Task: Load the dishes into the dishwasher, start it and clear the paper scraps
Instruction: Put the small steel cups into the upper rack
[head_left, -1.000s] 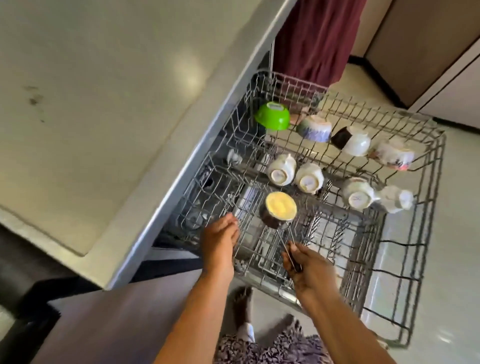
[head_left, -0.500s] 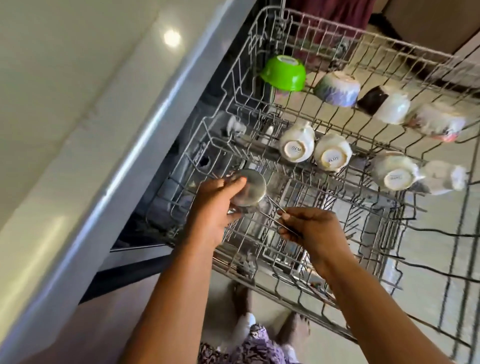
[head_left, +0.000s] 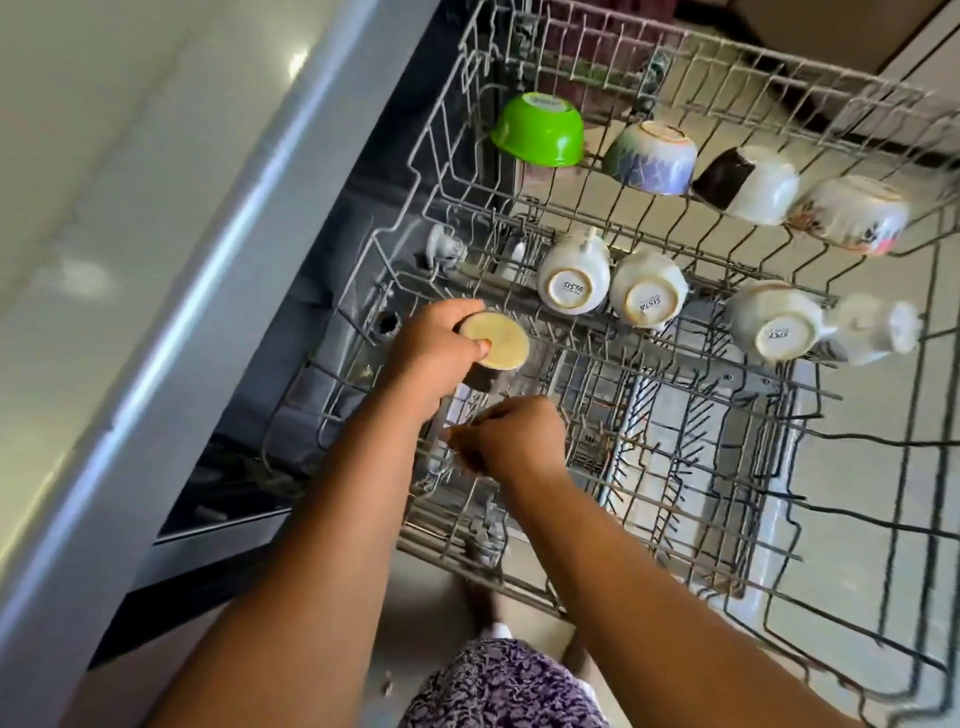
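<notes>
Head view: one pulled-out dishwasher rack holds eight dishes, all bottom up. Its far row has four: green bowl, blue bowl, brown-and-white bowl and floral bowl. The nearer row has four white cups. Over the rack's left part, the left hand curls round one small pot, pale base up. The right hand is blurred, fingers curled; I cannot tell what it holds.

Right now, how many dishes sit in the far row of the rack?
4: green bowl, blue bowl, brown-and-white cup, floral bowl, left to right. None looks hidden.
</notes>
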